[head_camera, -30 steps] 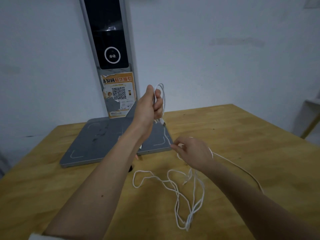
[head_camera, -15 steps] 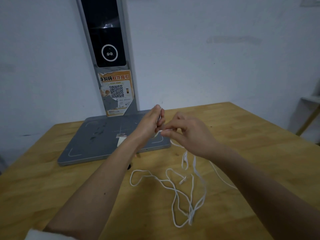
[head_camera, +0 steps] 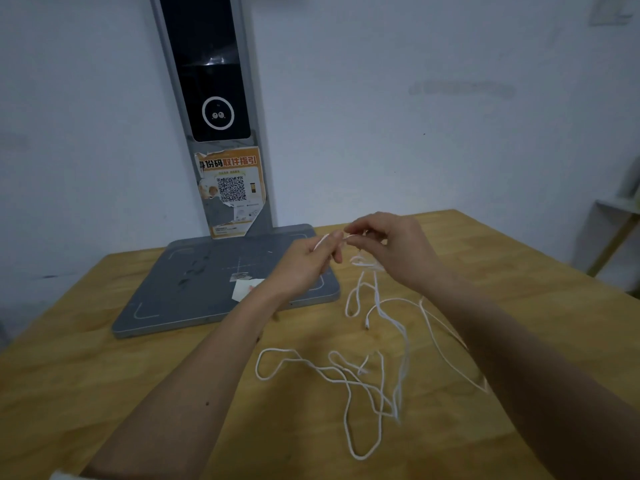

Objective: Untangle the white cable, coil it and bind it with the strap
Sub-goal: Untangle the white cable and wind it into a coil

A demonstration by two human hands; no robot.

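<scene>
Cable [head_camera: 377, 372], white and thin, lies mostly slack on the wooden surface [head_camera: 104, 358], in loose crossing loops toward the near edge, between the two forearms. One end rises to the hands, which meet above the middle of the surface, just beside the right edge of the grey base plate [head_camera: 194, 289]. Left hand [head_camera: 304, 261] is closed in a pinch on a short white stretch of cable. Right hand [head_camera: 394, 247] is closed too, fingertips pinching the cable right next to the left fingers, nearly touching them. From the right hand several strands drop straight down toward the near edge, so the long run of the cable goes away from the hands and toward the person. Both hands are equally near the held end; the right is nearer the hanging strands. Judgement: still untangling, no coil formed yet, next move likely needs the hands drawn apart along the strand.

Hard to see: motion blur at the fingertips, so whether they hold a plug or a knot is unclear. A small connector [head_camera: 367, 323] dangles mid-tangle. Part of the cable passes behind the right forearm. No strap is visible. A small white slip [head_camera: 244, 289] on the plate is partly hidden by the left wrist.
</scene>
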